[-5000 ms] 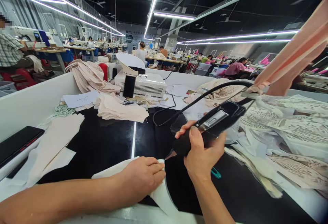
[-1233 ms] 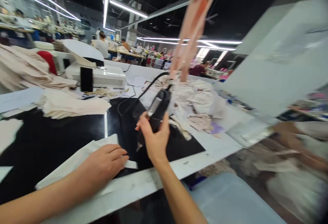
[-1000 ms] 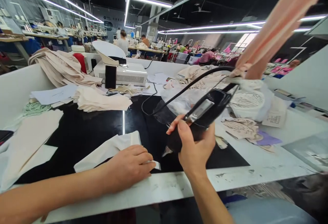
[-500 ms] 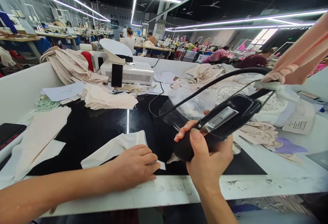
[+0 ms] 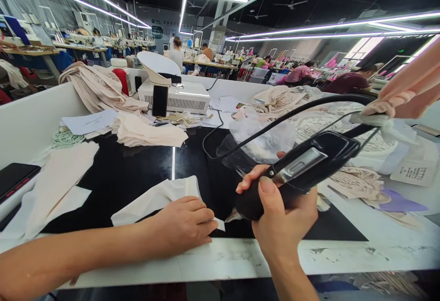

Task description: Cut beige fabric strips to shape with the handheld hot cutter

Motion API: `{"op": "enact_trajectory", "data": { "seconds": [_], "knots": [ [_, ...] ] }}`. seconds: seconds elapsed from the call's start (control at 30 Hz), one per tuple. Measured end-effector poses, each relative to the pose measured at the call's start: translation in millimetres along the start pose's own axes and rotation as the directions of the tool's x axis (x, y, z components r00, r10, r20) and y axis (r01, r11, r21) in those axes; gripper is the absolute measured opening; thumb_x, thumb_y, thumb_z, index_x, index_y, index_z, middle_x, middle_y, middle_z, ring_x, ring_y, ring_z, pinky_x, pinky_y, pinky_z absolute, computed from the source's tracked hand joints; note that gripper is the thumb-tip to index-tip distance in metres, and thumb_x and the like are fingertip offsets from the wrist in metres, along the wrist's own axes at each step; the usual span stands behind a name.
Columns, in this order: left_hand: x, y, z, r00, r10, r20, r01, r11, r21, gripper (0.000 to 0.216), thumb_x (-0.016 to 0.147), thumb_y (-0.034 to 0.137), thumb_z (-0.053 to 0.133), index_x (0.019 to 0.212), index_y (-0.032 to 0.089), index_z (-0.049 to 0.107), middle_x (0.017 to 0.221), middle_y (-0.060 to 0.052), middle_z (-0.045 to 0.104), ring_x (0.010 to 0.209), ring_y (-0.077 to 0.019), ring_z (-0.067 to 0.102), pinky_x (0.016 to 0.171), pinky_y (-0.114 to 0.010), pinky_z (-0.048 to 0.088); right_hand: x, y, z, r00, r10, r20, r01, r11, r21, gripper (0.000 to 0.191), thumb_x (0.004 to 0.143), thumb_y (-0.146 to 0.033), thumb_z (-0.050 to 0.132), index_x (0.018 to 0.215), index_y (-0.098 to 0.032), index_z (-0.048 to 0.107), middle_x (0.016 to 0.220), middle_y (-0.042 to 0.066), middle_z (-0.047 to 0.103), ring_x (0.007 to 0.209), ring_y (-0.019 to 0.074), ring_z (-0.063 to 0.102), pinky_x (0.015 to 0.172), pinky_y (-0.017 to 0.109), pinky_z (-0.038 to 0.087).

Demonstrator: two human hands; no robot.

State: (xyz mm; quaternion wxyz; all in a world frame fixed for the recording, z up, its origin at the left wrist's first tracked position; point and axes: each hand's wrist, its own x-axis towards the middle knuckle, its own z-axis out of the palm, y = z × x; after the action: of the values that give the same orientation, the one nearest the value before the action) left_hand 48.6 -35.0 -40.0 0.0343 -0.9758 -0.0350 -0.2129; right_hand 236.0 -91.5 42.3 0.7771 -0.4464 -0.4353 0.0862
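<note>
My right hand (image 5: pixel 287 214) is wrapped round a black corded hand tool (image 5: pixel 319 156) with a silver panel on its side. The tool slants up to the right, and its rounded dark end sits close to my palm, above the mat. My left hand (image 5: pixel 187 225) rests at the mat's front edge with fingers curled down onto a cream cloth piece (image 5: pixel 156 197). A white corner of the piece pokes out past the fingertips; what lies under the palm is hidden. A peach fabric strip (image 5: pixel 409 80) is tied near the tool's cord end.
A black mat (image 5: pixel 113 177) covers the white table. On it lie a stack of cream pieces (image 5: pixel 147 130) and more pieces (image 5: pixel 62 177) at left. A white machine (image 5: pixel 185 97), a phone (image 5: pixel 160 100), a plastic bag (image 5: pixel 261 133) and lace heaps (image 5: pixel 360 181) stand around. The cord (image 5: pixel 261 136) arches across.
The view has shifted slightly, so most things sit a little further right. Both hands keep their hold, and the tool hardly moves relative to the table.
</note>
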Motion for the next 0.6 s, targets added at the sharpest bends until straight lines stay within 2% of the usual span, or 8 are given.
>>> {"op": "enact_trajectory", "data": {
  "seconds": [0.33, 0.6],
  "knots": [
    [0.1, -1.4, 0.2, 0.998, 0.025, -0.062, -0.023, 0.999, 0.034, 0.018, 0.123, 0.033, 0.070, 0.122, 0.015, 0.075, 0.114, -0.005, 0.080, 0.104, -0.0234, 0.075, 0.098, -0.037, 0.060, -4.2, 5.9, -1.7, 1.000, 0.019, 0.001, -0.019, 0.999, 0.026, 0.047, 0.088, -0.057, 0.105, 0.108, -0.028, 0.074, 0.082, -0.005, 0.075, 0.057, 0.0156, 0.068, 0.054, 0.032, 0.064],
    [1.3, 0.1, -2.6, 1.000, 0.015, -0.016, -0.015, 0.999, 0.037, 0.017, 0.122, 0.032, 0.072, 0.123, 0.015, 0.075, 0.115, -0.005, 0.079, 0.104, -0.0226, 0.075, 0.098, -0.037, 0.061, -3.9, 6.4, -2.2, 1.000, 0.019, -0.003, -0.019, 1.000, 0.007, 0.041, 0.092, -0.053, 0.101, 0.108, -0.028, 0.073, 0.082, -0.004, 0.075, 0.057, 0.0166, 0.068, 0.054, 0.033, 0.064]
  ]
}}
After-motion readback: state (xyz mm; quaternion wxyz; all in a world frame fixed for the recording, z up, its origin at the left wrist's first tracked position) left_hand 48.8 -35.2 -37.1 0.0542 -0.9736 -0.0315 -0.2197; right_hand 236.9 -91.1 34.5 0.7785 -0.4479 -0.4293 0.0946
